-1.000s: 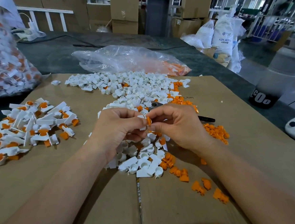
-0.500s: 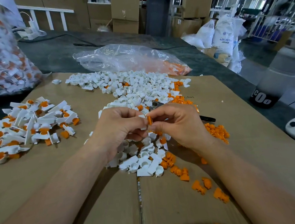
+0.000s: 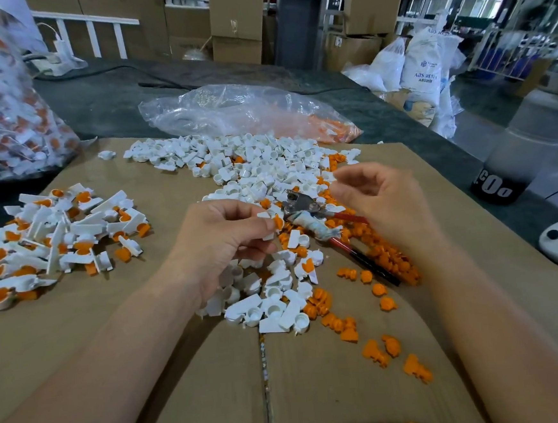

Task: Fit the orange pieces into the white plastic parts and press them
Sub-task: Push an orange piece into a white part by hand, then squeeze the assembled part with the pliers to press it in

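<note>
White part (image 3: 266,215) in left hand (image 3: 221,239) (orange-filled)

Stacked cardboard boxes (image 3: 237,21) stand at the far side, beyond a dark tabletop (image 3: 102,101). A white railing (image 3: 89,29) runs far left. White sacks (image 3: 423,66) sit on the grey floor (image 3: 485,135) far right.

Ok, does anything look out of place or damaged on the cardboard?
Red-handled metal pliers lie amid the loose white plastic parts and orange pieces, one handle wrapped in grubby tape, seemingly a makeshift repair.
</note>
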